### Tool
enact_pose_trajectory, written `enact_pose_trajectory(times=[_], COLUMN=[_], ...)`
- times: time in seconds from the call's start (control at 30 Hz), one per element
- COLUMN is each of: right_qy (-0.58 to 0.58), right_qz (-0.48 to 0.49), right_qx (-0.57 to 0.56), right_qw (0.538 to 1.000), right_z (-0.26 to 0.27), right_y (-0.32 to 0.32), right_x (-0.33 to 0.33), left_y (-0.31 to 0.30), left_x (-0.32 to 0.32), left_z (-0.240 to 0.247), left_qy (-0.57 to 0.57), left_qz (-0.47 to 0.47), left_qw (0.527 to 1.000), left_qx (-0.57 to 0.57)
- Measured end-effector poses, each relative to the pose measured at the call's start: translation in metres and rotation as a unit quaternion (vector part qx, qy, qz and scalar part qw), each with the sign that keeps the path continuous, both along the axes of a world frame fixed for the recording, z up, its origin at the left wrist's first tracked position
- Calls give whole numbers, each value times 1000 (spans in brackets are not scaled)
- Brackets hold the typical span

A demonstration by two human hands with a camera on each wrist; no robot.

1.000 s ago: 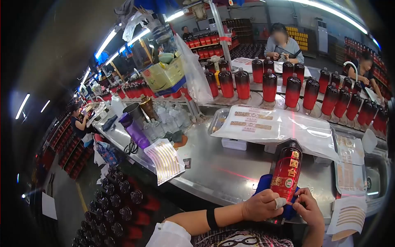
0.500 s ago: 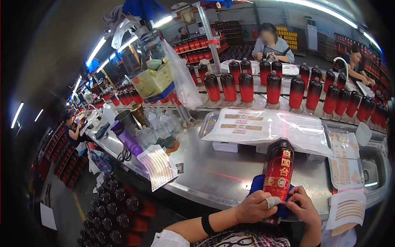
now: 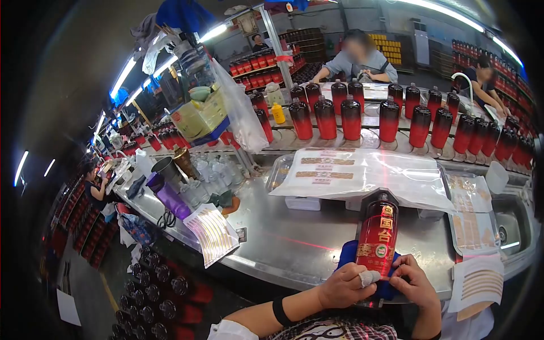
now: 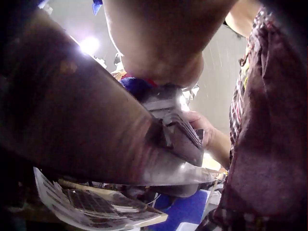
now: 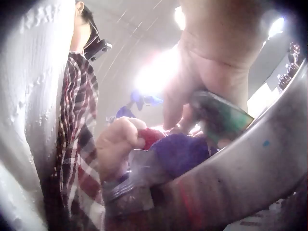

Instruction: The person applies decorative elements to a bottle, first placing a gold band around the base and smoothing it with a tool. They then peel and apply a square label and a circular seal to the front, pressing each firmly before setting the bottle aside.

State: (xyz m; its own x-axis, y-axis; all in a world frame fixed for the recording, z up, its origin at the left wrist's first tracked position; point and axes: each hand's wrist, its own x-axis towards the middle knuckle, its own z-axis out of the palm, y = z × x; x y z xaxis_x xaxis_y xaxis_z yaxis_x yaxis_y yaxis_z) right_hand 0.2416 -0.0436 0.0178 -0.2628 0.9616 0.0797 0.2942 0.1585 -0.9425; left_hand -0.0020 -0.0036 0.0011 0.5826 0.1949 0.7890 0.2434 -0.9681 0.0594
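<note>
A red glass bottle [image 3: 381, 232] with gold characters and a green round emblem lies tilted on a dark stand with blue padding [image 3: 347, 255]. Curled against its lower end is my left hand [image 3: 347, 285], one finger wrapped in a white covering [image 3: 370, 277]. My right hand [image 3: 415, 283] is at the bottle's lower right, thumb and forefinger brought together. A thin orange strip [image 3: 385, 278] spans the lower bottle between the fingertips, which pinch it from both sides. Most of the left fingers are hidden in the left wrist view. The right wrist view shows the blue padding [image 5: 180, 154] beneath the hands.
Behind the bottle, a printed decal sheet [image 3: 323, 170] covers a tray. Sheets of curved strips lie at left [image 3: 211, 233] and right [image 3: 479, 286], beside a sink [image 3: 513, 226]. Red-black bottles [image 3: 388, 122] line the conveyor; a person [image 3: 357, 59] works beyond. More bottles [image 3: 153, 292] stand on the floor.
The head view has swung slightly, so the bench shifts left in it. Both hands stay at the bottle's lower end. The person across has reached an arm out toward the bottles.
</note>
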Motion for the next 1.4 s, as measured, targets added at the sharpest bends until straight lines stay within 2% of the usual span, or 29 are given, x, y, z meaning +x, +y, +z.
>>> enact_pose_trajectory(times=[1.4], right_qy=[9], right_qz=[16], right_qx=[-7], right_qw=[1000], right_z=[-1], right_y=[0], right_x=[2], left_y=[-1], left_x=[-1], left_z=[6], left_qy=[11], left_qz=[13], left_qw=[1000], left_qx=[-2])
